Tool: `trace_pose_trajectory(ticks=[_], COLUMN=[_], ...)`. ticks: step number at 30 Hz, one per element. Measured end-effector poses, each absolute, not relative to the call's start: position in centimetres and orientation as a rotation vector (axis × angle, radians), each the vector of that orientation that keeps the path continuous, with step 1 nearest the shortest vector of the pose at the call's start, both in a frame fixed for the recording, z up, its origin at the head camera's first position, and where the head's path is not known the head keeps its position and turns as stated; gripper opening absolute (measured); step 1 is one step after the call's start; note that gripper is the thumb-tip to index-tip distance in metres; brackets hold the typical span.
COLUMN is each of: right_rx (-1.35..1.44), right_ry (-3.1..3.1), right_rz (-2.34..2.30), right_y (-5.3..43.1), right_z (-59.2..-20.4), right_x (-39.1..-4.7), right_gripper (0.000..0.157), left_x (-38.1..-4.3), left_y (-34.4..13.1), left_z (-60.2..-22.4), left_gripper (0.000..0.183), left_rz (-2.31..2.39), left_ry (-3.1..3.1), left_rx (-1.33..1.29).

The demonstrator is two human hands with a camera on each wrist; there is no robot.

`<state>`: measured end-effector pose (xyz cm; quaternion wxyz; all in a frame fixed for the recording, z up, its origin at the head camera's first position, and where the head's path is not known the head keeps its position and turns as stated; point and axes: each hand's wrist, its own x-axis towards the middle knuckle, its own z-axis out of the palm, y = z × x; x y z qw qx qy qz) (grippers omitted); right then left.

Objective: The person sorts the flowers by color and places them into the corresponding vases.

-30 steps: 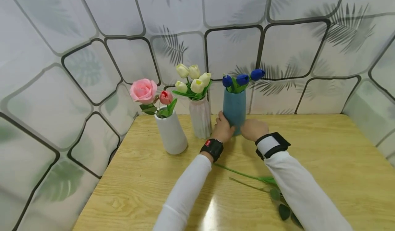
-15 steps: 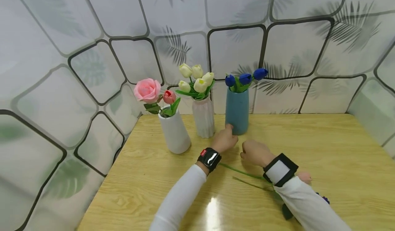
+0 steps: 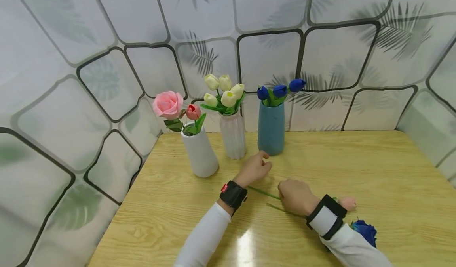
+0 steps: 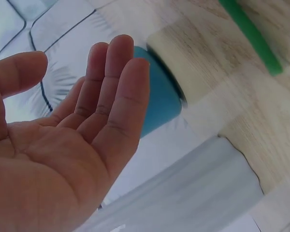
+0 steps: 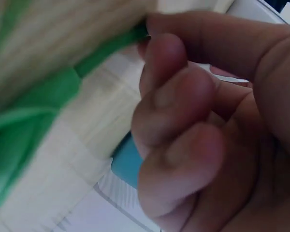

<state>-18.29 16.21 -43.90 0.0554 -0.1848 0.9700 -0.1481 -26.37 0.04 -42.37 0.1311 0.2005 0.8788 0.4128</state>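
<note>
My right hand (image 3: pixel 296 195) pinches a green flower stem (image 5: pixel 111 50) between thumb and forefinger; the other fingers are curled in. The stem runs along the table toward a pink tulip bloom (image 3: pixel 347 203) lying partly behind the wrist strap. A thinner stem (image 3: pixel 276 206) lies beside it, and a blue rose (image 3: pixel 367 232) shows by the right sleeve, which hides part of it. My left hand (image 3: pixel 253 168), empty with fingers loosely bent, hovers just in front of the blue vase (image 3: pixel 271 128). That vase holds several blue tulips (image 3: pixel 280 91). In the left wrist view the palm (image 4: pixel 48 164) is bare.
A ribbed pale vase (image 3: pixel 233 138) with several white tulips (image 3: pixel 228 98) stands left of the blue one. Farther left is a smooth white vase (image 3: pixel 200 152) with a pink rose (image 3: pixel 168 105) and a red-pink tulip (image 3: pixel 193 111). A patterned curtain (image 3: pixel 270 61) backs the wooden table (image 3: pixel 160 219).
Both hands have left the blue vase and come nearer. The left hand has let go of its base; the right hand has moved down to the loose flowers and taken hold of a stem.
</note>
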Motion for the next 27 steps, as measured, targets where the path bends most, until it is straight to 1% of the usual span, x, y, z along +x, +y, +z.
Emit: trace_pose_trajectory(ticks=[3, 8, 9, 12, 16, 18, 22, 27], right_rx=[-0.576, -0.541, -0.518, -0.430, -0.297, -0.207, -0.036, 0.196], right_ry=[3.009, 3.107, 3.132, 3.196, 3.218, 3.169, 3.020, 2.660], right_rz=[-0.382, -0.261, -0.271, -0.382, -0.641, -0.851, -1.341, -1.983], right_y=[16.1, 16.2, 16.2, 16.5, 16.5, 16.4, 16.1, 15.4], right_z=[-44.5, -45.1, -45.2, -45.2, -45.1, -45.1, -45.4, -46.0], right_x=[-18.0, -17.6, -17.5, -17.3, -17.4, -17.4, -17.1, -16.5], right_gripper=[0.031, 0.009, 0.007, 0.010, 0.004, 0.008, 0.023, 0.032], left_x=[-26.1, -25.7, -25.7, -25.6, -25.4, -25.4, -25.6, -25.9], left_y=[-0.6, -2.1, -2.3, -3.0, -3.8, -4.1, -4.7, -5.2], left_z=[-42.3, -42.1, -42.0, -41.7, -41.1, -40.9, -40.7, -40.6], left_gripper=[0.039, 0.037, 0.036, 0.034, 0.033, 0.031, 0.029, 0.031], left_rz=[1.233, 1.320, 1.336, 1.362, 1.441, 1.479, 1.533, 1.569], left_ry=[2.555, 2.562, 2.567, 2.596, 2.621, 2.658, 2.753, 2.781], left_rx=[0.559, 0.514, 0.508, 0.499, 0.458, 0.445, 0.409, 0.335])
